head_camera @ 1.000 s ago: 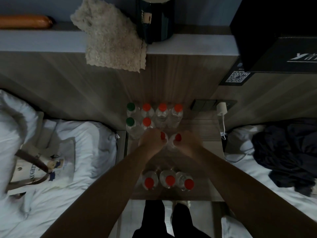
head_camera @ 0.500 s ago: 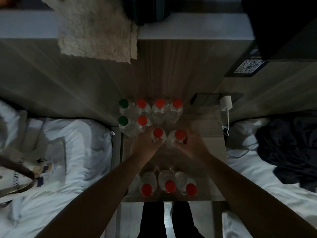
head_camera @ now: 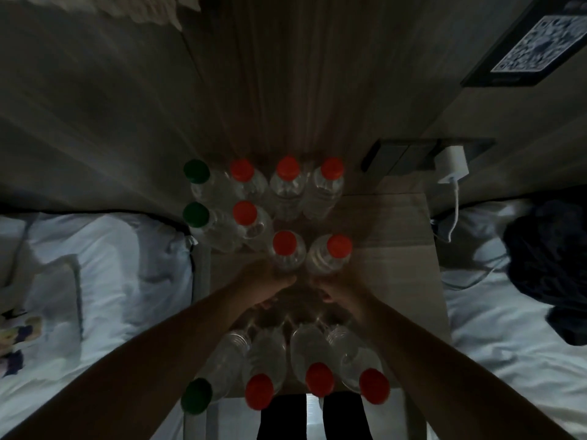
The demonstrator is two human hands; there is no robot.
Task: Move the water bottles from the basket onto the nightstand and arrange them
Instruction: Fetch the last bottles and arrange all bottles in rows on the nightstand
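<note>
Clear water bottles stand on the wooden nightstand [head_camera: 392, 249]. The back row has a green-capped bottle [head_camera: 196, 170] and three red-capped ones [head_camera: 287, 168]. Behind my hands, another green-capped bottle [head_camera: 195, 214] and a red-capped one [head_camera: 244, 213] form a second row. My left hand [head_camera: 266, 285] grips the lower body of a red-capped bottle [head_camera: 285, 243]. My right hand [head_camera: 338, 289] grips the red-capped bottle [head_camera: 339, 246] beside it. Both bottles are upright and close together. A front row of bottles [head_camera: 319, 380] stands under my forearms. No basket is in view.
White-sheeted beds flank the nightstand. Dark clothing [head_camera: 546, 258] lies on the right bed, a printed tote bag [head_camera: 16, 331] on the left one. A white charger [head_camera: 451, 166] with its cable hangs from the wall socket. A QR-code sign [head_camera: 536, 49] sits on the headboard panel.
The view has tilted down and come closer. My hands have slid from the bottles' shoulders to their lower bodies. A green-capped bottle in the front row has come into view.
</note>
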